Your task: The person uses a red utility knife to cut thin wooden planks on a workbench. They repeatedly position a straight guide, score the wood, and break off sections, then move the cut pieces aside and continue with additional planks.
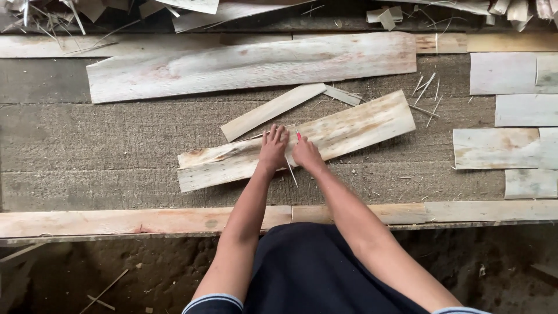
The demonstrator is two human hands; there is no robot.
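Observation:
A long pale veneer sheet (pixel 354 129) lies slanted on the rough work surface in the middle of the head view. My left hand (pixel 273 146) rests flat on it with fingers spread, pressing it down. Right beside it, my right hand (pixel 306 154) is closed around a small tool with a red tip (pixel 299 136) that touches the sheet. A thin wood sliver (pixel 290 171) sticks out below, between my two hands. A narrow veneer strip (pixel 273 110) lies just beyond my fingers.
A larger veneer sheet (pixel 250 65) lies farther back. Cut rectangular pieces (pixel 500 148) are stacked at the right. Scraps and splinters (pixel 46 17) pile along the far edge. A wooden rail (pixel 139 221) borders the near edge, with dirt floor (pixel 116 273) below.

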